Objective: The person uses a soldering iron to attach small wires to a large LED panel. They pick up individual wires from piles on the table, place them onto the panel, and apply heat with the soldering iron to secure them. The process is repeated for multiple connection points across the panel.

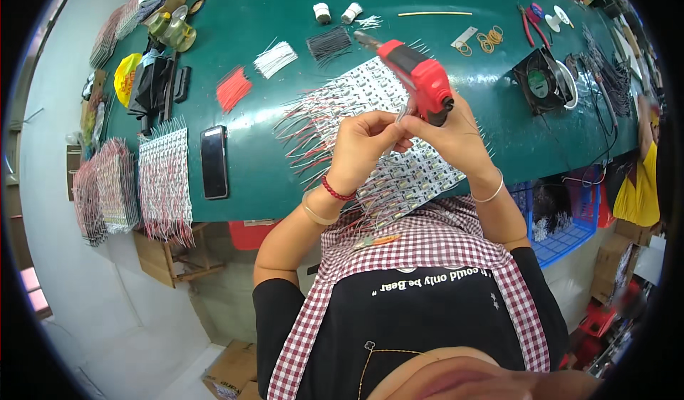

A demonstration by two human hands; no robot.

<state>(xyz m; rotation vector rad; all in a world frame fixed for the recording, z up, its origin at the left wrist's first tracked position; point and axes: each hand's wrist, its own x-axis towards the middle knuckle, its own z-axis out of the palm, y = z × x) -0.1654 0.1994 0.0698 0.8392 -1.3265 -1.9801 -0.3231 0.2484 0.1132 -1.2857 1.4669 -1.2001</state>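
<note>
Red-and-black pistol-shaped power tool with a metal nozzle [420, 83] is held in the right hand [462, 142], above wide panels of white circuit boards fringed with red wires [370, 90] at the near middle of the glossy green tabletop [271, 19]. The hands are held together at the fingertips; by the left hand [360, 147], a small thin greyish piece [401, 113] is pinched, its kind too small to tell. Farther left, bundles of thin red strips [234, 89] and thin white strips [275, 59] are laid out, with a black rectangular phone [214, 163] placed nearer.
</note>
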